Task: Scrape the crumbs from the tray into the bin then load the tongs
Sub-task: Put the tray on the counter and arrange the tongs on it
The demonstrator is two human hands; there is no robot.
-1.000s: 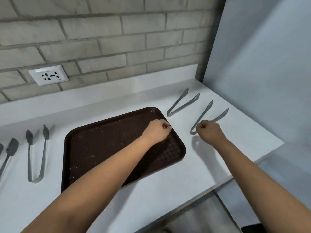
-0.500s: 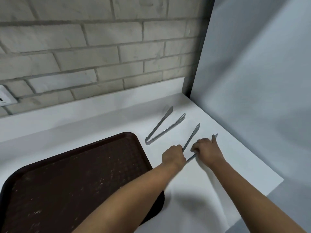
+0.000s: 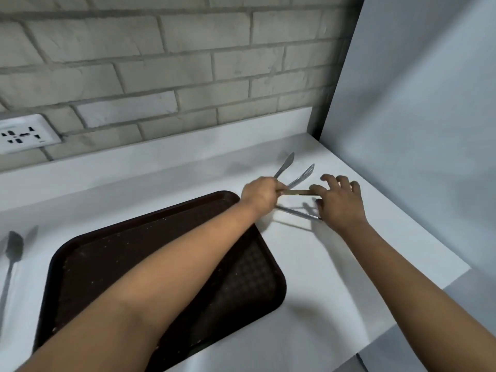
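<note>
Tongs (image 3: pixel 300 193) are gripped by the left hand (image 3: pixel 259 196); right hand (image 3: pixel 339 202) fingers (image 3: pixel 328 179) spread, touching them.

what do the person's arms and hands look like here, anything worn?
Both forearms are bare right to the frame's lower edge: no sleeves visible. Left hand and right hand show no gloves; no watch, bands or markings can be seen on either wrist. Rings cannot be ruled out, since the fingers are too blurred to tell.

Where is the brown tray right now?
In the head view the brown tray lies flat on the white counter, lower centre-left, partly under the left forearm. The two hands work on tongs just beyond its far right corner.
</note>
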